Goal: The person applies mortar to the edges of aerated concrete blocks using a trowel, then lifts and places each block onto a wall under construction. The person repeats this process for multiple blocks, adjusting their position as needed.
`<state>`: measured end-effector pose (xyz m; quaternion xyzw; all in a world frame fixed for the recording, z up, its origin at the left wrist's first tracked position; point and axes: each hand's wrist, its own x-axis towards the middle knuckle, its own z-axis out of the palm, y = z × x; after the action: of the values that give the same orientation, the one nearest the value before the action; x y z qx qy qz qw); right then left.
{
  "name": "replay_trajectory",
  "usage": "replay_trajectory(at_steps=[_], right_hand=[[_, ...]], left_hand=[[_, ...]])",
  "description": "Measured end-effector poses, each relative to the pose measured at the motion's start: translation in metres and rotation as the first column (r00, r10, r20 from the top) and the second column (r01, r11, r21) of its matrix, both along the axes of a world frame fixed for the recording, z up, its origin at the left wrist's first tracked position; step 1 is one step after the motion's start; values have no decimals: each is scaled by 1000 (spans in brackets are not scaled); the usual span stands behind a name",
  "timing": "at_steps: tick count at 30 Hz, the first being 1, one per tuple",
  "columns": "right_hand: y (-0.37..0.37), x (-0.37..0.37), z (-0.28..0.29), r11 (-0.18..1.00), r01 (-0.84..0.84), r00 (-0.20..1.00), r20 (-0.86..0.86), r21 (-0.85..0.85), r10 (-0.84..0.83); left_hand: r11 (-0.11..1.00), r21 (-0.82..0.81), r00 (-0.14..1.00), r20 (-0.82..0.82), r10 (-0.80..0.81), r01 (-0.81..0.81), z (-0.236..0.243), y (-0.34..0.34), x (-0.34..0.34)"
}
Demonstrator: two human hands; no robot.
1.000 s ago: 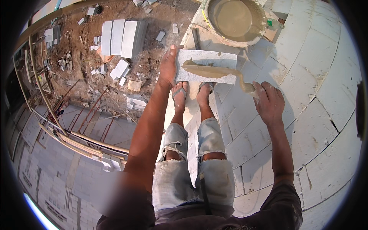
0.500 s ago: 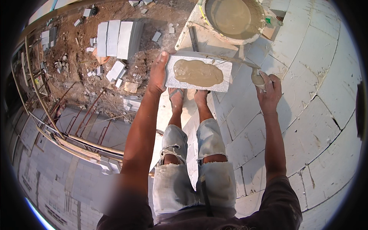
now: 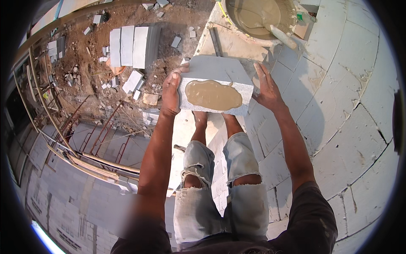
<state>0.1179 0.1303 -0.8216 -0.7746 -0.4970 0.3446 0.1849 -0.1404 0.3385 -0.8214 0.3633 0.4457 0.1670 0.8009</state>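
Below lies rubble [image 3: 127, 80]; I see both hands, left hand [image 3: 171, 91] and right hand [image 3: 266, 89], clamping the block [image 3: 215, 70], whose wet mortar [image 3: 213, 95] could slide off if tilted

No packages, labels, signs or screens can be made out anywhere in the head view. A small green-topped thing [image 3: 305, 17] sits beside the mortar tub [image 3: 270, 39], at the wall top's far right corner, but it is too small to tell whether it is a package.
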Motion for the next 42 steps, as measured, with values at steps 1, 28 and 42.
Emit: replay_trajectory(at_steps=[1,28,42], right_hand=[[-6,-16,-13,999,5,1000,-7,45,-4],[-50,-88,524,443,786,-514,-854,-432,78],[-74,-25,663,584,750,659,-270,310,-702]], left_hand=[[1000,3,1000,6,-7,7,-2,-1,-1],[894,-40,877,220,-428,446,472,61,98],[718,-169,718,370,-589,676,577,9,290]])
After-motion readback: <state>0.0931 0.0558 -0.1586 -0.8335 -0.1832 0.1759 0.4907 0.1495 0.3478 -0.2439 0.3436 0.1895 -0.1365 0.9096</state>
